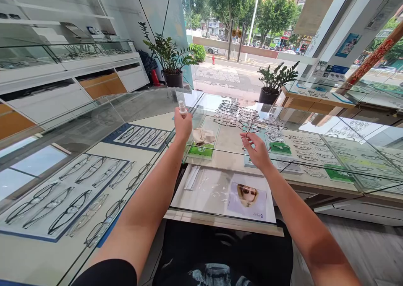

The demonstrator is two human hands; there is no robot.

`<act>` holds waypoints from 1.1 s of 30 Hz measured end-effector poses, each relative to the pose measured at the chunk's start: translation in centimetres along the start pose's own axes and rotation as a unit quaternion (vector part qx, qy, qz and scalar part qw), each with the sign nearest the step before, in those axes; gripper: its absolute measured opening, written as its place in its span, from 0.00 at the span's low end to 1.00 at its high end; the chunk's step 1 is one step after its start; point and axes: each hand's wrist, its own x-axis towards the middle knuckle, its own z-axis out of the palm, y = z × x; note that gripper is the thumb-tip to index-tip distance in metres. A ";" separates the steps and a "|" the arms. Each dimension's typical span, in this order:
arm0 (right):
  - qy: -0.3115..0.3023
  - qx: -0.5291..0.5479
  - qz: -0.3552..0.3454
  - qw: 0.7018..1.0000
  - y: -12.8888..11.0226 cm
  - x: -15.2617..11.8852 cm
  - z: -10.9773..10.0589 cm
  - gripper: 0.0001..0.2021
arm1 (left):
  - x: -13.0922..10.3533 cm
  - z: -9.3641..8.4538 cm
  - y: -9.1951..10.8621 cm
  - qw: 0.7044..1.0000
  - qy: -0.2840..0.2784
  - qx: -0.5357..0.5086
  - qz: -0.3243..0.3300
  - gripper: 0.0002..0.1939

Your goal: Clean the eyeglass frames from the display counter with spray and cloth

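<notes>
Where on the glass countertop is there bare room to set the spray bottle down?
Bare glass lies beside the crumpled beige cloth, toward the left hand holding the small white spray bottle. Another patch lies nearer, between both forearms. Beyond the right hand, rows of thin-framed glasses crowd the counter.

I've got a white spray bottle (182, 108) in my left hand (183, 126), thin dark-framed glasses (247, 135) in my right hand (256, 150); beige cloth (203, 136) lying on a green pad (201, 151), more green pads (280, 148) along the case; black frames (67, 212) sit on a pale tray with a blue border (59, 237); orange drawer fronts (102, 84) at left, dark pots (173, 79) with green plants
</notes>
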 end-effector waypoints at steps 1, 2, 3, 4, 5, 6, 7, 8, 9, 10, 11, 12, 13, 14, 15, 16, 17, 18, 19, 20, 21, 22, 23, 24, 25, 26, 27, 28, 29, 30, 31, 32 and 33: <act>0.001 0.004 0.003 1.000 -0.1 0.0 -0.1 0.22 | -0.9 0.7 1.1 0.993 -0.061 -0.092 -0.044 0.13; 0.003 0.010 0.007 1.000 -0.2 0.0 -0.2 0.23 | -2.0 1.3 2.3 0.972 -0.135 -0.175 -0.080 0.18; 0.003 0.017 0.011 1.000 -0.4 0.0 -0.2 0.23 | -3.2 1.8 3.5 0.943 -0.206 -0.234 -0.113 0.24; 0.002 0.025 0.016 1.000 -0.6 0.0 -0.3 0.24 | -4.3 2.1 4.6 0.913 -0.272 -0.269 -0.140 0.31; 0.000 0.032 0.019 0.999 -0.8 0.0 -0.3 0.24 | -5.4 2.3 5.5 0.887 -0.327 -0.285 -0.160 0.36; -0.005 0.038 0.022 0.999 -1.1 -0.1 -0.3 0.24 | -6.3 2.3 6.4 0.867 -0.365 -0.291 -0.173 0.40; -0.010 0.043 0.024 0.999 -1.4 -0.1 -0.3 0.25 | -7.1 2.3 7.1 0.857 -0.382 -0.296 -0.178 0.42; -0.017 0.048 0.026 0.998 -1.7 -0.2 -0.3 0.25 | -7.7 2.1 7.6 0.851 -0.395 -0.296 -0.181 0.43; -0.025 0.053 0.028 0.998 -2.1 -0.3 -0.3 0.25 | -8.1 2.0 8.0 0.848 -0.402 -0.296 -0.182 0.44; -0.032 0.061 0.030 0.997 -2.4 -0.4 -0.2 0.25 | -8.4 1.9 8.2 0.847 -0.405 -0.294 -0.180 0.45; -0.038 0.072 0.034 0.996 -2.7 -0.4 -0.2 0.25 | -8.6 1.8 8.3 0.846 -0.409 -0.293 -0.177 0.45; -0.044 0.084 0.039 0.995 -2.9 -0.5 -0.2 0.25 | -8.7 1.9 8.3 0.845 -0.413 -0.291 -0.174 0.45; -0.050 0.098 0.042 0.993 -3.2 -0.6 -0.1 0.25 | -8.8 2.0 8.1 0.845 -0.417 -0.288 -0.171 0.44; -0.055 0.112 0.045 0.991 -3.4 -0.6 -0.1 0.25 | -8.8 2.2 7.9 0.848 -0.419 -0.281 -0.164 0.43; -0.059 0.127 0.047 0.989 -3.5 -0.6 -0.1 0.25 | -9.0 2.5 7.7 0.857 -0.414 -0.267 -0.152 0.41; -0.064 0.141 0.049 0.987 -3.6 -0.7 -0.1 0.26 | -9.1 2.8 7.4 0.870 -0.405 -0.245 -0.134 0.38; -0.068 0.152 0.051 0.985 -3.7 -0.7 0.0 0.26 | -9.3 3.2 7.2 0.886 -0.393 -0.217 -0.113 0.35; -0.073 0.162 0.055 0.983 -3.8 -0.7 0.0 0.27 | -9.6 3.6 6.9 0.901 -0.380 -0.187 -0.091 0.32; -0.078 0.170 0.059 0.981 -3.9 -0.7 0.0 0.27 | -9.8 3.9 6.7 0.912 -0.372 -0.160 -0.072 0.30; -0.083 0.176 0.064 0.979 -3.9 -0.7 0.0 0.27 | -10.1 4.1 6.5 0.917 -0.369 -0.139 -0.059 0.29; -0.089 0.182 0.069 0.977 -4.0 -0.7 0.1 0.27 | -10.3 4.3 6.3 0.918 -0.373 -0.128 -0.052 0.28; -0.096 0.189 0.074 0.975 -4.1 -0.7 0.1 0.27 | -10.5 4.4 6.2 0.916 -0.378 -0.123 -0.050 0.28; -0.103 0.198 0.077 0.972 -4.2 -0.7 0.1 0.27 | -10.7 4.5 6.1 0.915 -0.382 -0.123 -0.051 0.28; -0.111 0.206 0.079 0.969 -4.3 -0.7 0.2 0.27 | -10.8 4.6 6.0 0.913 -0.385 -0.123 -0.053 0.28; -0.118 0.213 0.081 0.966 -4.4 -0.8 0.2 0.27 | -10.9 4.6 5.9 0.912 -0.386 -0.124 -0.053 0.28; -0.125 0.219 0.083 0.964 -4.5 -0.8 0.3 0.27 | -10.9 4.6 5.9 0.912 -0.388 -0.124 -0.050 0.28; -0.130 0.221 0.084 0.963 -4.6 -0.8 0.3 0.27 | -10.9 4.6 5.8 0.912 -0.390 -0.123 -0.044 0.28; -0.134 0.223 0.084 0.962 -4.7 -0.8 0.4 0.27 | -10.9 4.6 5.8 0.911 -0.393 -0.122 -0.037 0.28; -0.136 0.223 0.084 0.961 -4.8 -0.9 0.4 0.28 | -10.9 4.6 5.8 0.909 -0.397 -0.123 -0.033 0.27; -0.138 0.225 0.084 0.961 -4.9 -0.9 0.4 0.28 | -10.8 4.5 5.8 0.908 -0.399 -0.127 -0.032 0.27; -0.138 0.226 0.084 0.961 -4.9 -0.9 0.4 0.28 | -10.8 4.5 5.9 0.907 -0.399 -0.132 -0.035 0.27; -0.136 0.228 0.085 0.960 -4.9 -0.9 0.4 0.28 | -10.7 4.4 6.0 0.906 -0.397 -0.138 -0.042 0.28; -0.132 0.229 0.087 0.960 -4.8 -0.8 0.4 0.28 | -10.6 4.3 6.1 0.907 -0.394 -0.143 -0.050 0.28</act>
